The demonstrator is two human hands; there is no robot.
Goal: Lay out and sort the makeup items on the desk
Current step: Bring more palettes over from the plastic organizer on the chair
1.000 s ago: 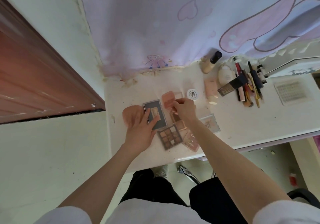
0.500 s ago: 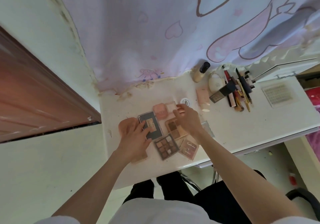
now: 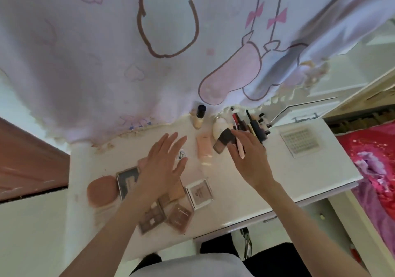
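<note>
Palettes (image 3: 154, 214) are clustered at the desk's (image 3: 310, 176) front edge; its right front corner is bare. The left hand (image 3: 164, 165) is spread flat; the right hand (image 3: 249, 152) is clamped on a pink stick (image 3: 241, 151). Labels are unreadable.

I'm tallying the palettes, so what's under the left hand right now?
The left hand, fingers spread, covers part of the dark palette, a pink compact and the small white jar. Whatever lies directly beneath the palm is hidden.
</note>
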